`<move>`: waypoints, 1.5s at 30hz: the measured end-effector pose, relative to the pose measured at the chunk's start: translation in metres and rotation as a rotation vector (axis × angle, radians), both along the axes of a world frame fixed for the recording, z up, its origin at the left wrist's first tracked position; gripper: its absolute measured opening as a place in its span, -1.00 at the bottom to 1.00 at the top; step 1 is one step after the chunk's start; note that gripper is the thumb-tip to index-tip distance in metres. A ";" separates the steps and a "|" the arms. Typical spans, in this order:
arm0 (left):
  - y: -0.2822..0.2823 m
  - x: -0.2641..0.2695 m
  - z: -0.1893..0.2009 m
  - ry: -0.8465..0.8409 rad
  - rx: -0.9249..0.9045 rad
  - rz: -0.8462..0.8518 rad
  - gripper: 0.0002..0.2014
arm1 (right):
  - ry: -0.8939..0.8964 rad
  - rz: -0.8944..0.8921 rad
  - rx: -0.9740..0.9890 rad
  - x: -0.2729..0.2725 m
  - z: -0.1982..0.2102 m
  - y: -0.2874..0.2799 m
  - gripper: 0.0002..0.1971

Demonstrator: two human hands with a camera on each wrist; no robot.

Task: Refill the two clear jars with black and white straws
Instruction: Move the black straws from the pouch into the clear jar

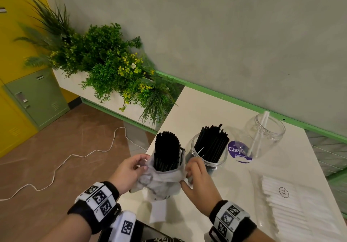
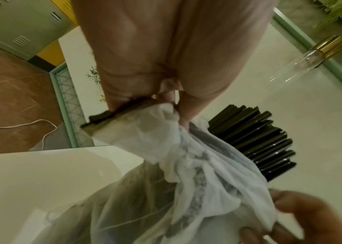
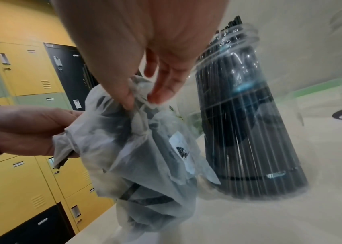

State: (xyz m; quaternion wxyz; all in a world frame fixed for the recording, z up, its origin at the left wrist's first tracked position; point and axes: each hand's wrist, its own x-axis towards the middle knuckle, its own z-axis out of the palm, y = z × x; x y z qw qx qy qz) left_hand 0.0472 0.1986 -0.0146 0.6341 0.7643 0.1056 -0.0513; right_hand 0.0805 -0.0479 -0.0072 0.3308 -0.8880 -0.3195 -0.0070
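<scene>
The left hand (image 1: 129,172) pinched the left edge of the thin plastic bag (image 1: 159,183), and the right hand (image 1: 195,176) pinched its right edge between thumb and fingers, both bunching it down around an upright bundle of black straws (image 1: 166,151) standing on the white counter (image 1: 216,106). That bundle looked unsteady; with the bag pulled lower it could splay, tip off the counter edge close by, or knock the jar just beside it. The near clear jar (image 1: 206,155) already held many black straws, leaning. The far clear jar (image 1: 264,134) held what looked like 1 white straw (image 1: 260,131). A pack of white straws (image 1: 293,209) lay flat to the right, apparently unopened
</scene>
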 end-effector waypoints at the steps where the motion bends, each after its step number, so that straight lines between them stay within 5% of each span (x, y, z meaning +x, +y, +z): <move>1: 0.000 0.001 0.000 0.003 0.008 -0.005 -0.73 | -0.041 0.016 0.018 -0.001 0.002 -0.001 -0.64; 11: 0.000 0.004 0.004 0.025 0.095 -0.049 -0.63 | -0.022 0.004 0.053 0.000 0.004 0.005 -0.70; 15: -0.009 0.002 0.012 0.012 0.198 -0.072 -0.65 | 0.132 0.040 0.106 0.000 0.006 0.008 -0.76; 19: -0.012 -0.002 0.021 0.024 0.278 -0.075 -0.69 | 0.272 0.031 0.155 -0.001 0.011 0.010 -0.59; 25: -0.010 -0.004 0.035 0.062 0.378 -0.214 -0.17 | 0.335 -0.078 0.124 0.005 0.011 0.015 -0.31; 27: -0.011 0.000 0.034 0.058 0.453 -0.229 -0.34 | 0.359 -0.109 0.093 0.007 0.010 0.016 -0.21; 29: -0.012 0.001 0.035 0.040 0.533 -0.230 -0.80 | 0.407 -0.118 0.095 0.009 0.010 0.019 -0.11; 35: -0.012 0.000 0.030 -0.017 0.778 -0.275 -0.60 | 0.360 -0.092 0.019 0.021 0.015 0.031 -0.05; 40: -0.008 -0.004 0.023 -0.151 0.616 -0.180 -0.65 | 0.154 -0.063 0.050 0.019 0.026 0.035 -0.17; 45: -0.006 -0.003 0.012 -0.088 0.702 -0.222 -0.61 | 0.093 -0.076 -0.054 0.019 0.022 0.034 -0.27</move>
